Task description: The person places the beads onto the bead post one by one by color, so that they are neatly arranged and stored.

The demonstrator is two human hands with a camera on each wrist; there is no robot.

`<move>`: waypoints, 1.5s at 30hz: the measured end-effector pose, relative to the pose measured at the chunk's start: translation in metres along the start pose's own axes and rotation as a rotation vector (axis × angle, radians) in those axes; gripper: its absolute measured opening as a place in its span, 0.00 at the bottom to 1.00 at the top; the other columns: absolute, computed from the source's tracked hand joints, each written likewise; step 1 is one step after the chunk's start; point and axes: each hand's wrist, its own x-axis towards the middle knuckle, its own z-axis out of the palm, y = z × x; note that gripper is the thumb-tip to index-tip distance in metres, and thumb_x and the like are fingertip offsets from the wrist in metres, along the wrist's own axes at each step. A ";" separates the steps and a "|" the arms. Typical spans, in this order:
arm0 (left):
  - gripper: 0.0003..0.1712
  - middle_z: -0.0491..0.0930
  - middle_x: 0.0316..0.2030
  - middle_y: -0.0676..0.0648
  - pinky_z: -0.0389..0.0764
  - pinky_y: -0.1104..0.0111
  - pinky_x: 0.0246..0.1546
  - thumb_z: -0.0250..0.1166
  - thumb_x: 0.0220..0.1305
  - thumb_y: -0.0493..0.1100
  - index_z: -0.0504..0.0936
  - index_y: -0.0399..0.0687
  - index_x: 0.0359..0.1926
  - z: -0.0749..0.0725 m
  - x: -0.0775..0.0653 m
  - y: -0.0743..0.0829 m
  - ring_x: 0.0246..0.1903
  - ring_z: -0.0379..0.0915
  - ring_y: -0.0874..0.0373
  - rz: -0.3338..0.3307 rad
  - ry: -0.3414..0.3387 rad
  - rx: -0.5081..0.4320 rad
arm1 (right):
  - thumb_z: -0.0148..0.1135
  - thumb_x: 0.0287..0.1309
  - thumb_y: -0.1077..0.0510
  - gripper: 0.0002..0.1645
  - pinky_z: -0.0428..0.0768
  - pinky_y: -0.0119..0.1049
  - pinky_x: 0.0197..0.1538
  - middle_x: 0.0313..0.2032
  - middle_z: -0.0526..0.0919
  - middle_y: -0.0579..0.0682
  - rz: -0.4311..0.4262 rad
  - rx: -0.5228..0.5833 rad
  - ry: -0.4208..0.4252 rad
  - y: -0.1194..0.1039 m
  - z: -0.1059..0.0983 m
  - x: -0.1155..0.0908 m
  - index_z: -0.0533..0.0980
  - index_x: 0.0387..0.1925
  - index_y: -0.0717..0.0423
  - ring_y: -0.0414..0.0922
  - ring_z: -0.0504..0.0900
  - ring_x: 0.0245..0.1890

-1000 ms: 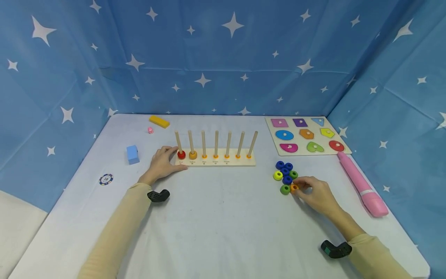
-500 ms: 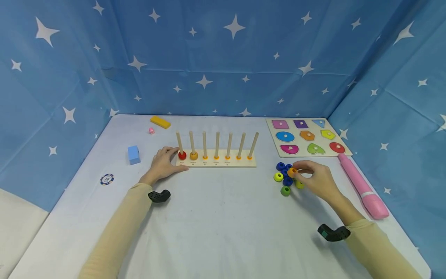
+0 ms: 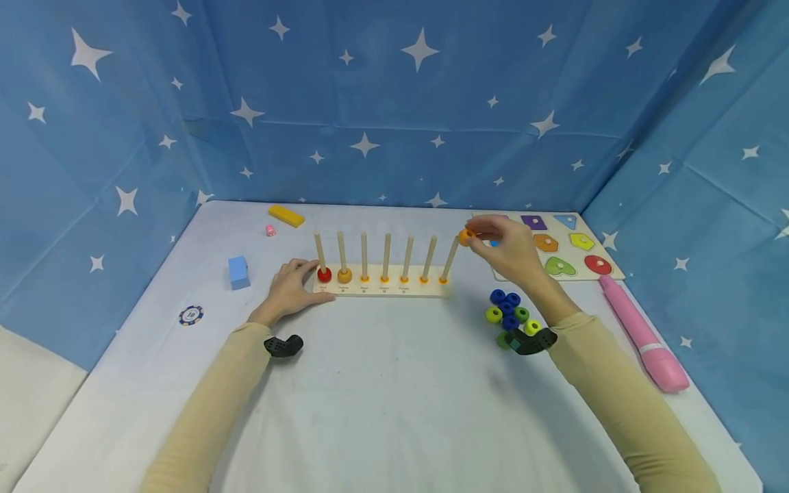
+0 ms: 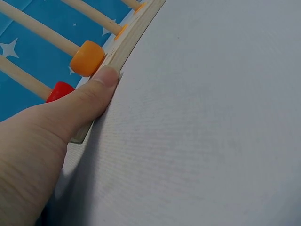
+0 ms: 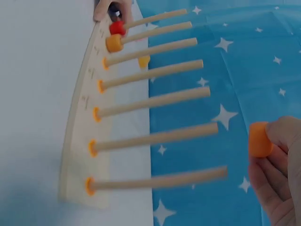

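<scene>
My left hand point(image 3: 288, 286) grips the left end of a wooden peg board point(image 3: 419, 290), thumb along its front edge. A row of upright pegs stands on the board. One red bead point(image 3: 324, 275) sits on the leftmost peg, and a yellow-orange bead point(image 3: 344, 276) on the peg beside it. Between thumb and fingers, my right hand point(image 3: 508, 252) pinches an orange bead point(image 5: 259, 140). In the head view that bead appears close to the top of the rightmost peg; the right wrist view shows a gap between them.
Loose blue beads point(image 3: 506, 307), yellow beads point(image 3: 493, 315) and green beads point(image 3: 521, 315) lie right of the board. Behind my right arm are a shape puzzle point(image 3: 570, 269) and a pink umbrella-like object point(image 3: 644, 335). A blue block point(image 3: 238, 273), poker chip point(image 3: 191, 315) and yellow block point(image 3: 286, 216) lie left.
My right hand has picked the orange bead out of the loose group and carried it up and leftward to the rightmost peg. My left hand stays on the board.
</scene>
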 end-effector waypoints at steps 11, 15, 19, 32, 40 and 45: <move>0.57 0.60 0.61 0.38 0.57 0.48 0.58 0.70 0.43 0.69 0.62 0.45 0.69 0.000 -0.003 -0.002 0.58 0.55 0.43 -0.004 -0.002 0.003 | 0.65 0.55 0.63 0.14 0.79 0.36 0.46 0.40 0.83 0.54 -0.037 0.120 -0.076 -0.040 0.065 0.050 0.78 0.45 0.64 0.45 0.83 0.39; 0.57 0.60 0.61 0.38 0.57 0.48 0.58 0.70 0.43 0.69 0.62 0.46 0.69 0.000 -0.004 -0.003 0.58 0.55 0.44 -0.009 -0.002 0.004 | 0.65 0.56 0.63 0.16 0.78 0.32 0.45 0.41 0.83 0.53 -0.017 0.146 -0.122 -0.052 0.093 0.063 0.77 0.46 0.64 0.43 0.82 0.40; 0.57 0.60 0.61 0.39 0.58 0.48 0.57 0.70 0.43 0.70 0.62 0.47 0.69 0.002 -0.003 -0.003 0.57 0.55 0.44 -0.010 -0.003 0.009 | 0.64 0.57 0.62 0.16 0.78 0.29 0.45 0.42 0.82 0.52 -0.015 0.177 -0.165 -0.064 0.117 0.073 0.77 0.47 0.62 0.41 0.81 0.41; 0.57 0.62 0.59 0.40 0.59 0.49 0.56 0.69 0.43 0.70 0.63 0.47 0.69 0.005 -0.002 -0.002 0.56 0.56 0.44 -0.007 0.002 0.012 | 0.65 0.57 0.62 0.15 0.79 0.33 0.45 0.41 0.83 0.54 -0.107 0.194 -0.215 -0.085 0.156 0.084 0.77 0.46 0.64 0.43 0.82 0.41; 0.56 0.62 0.60 0.40 0.59 0.49 0.57 0.70 0.43 0.70 0.63 0.47 0.69 0.004 0.001 -0.005 0.57 0.57 0.45 -0.002 0.017 0.021 | 0.64 0.57 0.62 0.15 0.78 0.30 0.45 0.42 0.83 0.54 -0.148 0.136 -0.205 -0.084 0.158 0.087 0.78 0.46 0.64 0.44 0.82 0.41; 0.56 0.62 0.60 0.41 0.59 0.49 0.57 0.70 0.44 0.69 0.63 0.47 0.69 0.001 0.002 -0.003 0.57 0.57 0.45 -0.002 0.013 0.030 | 0.64 0.56 0.62 0.15 0.77 0.28 0.46 0.42 0.82 0.55 -0.156 0.109 -0.194 -0.083 0.156 0.089 0.77 0.46 0.63 0.45 0.82 0.41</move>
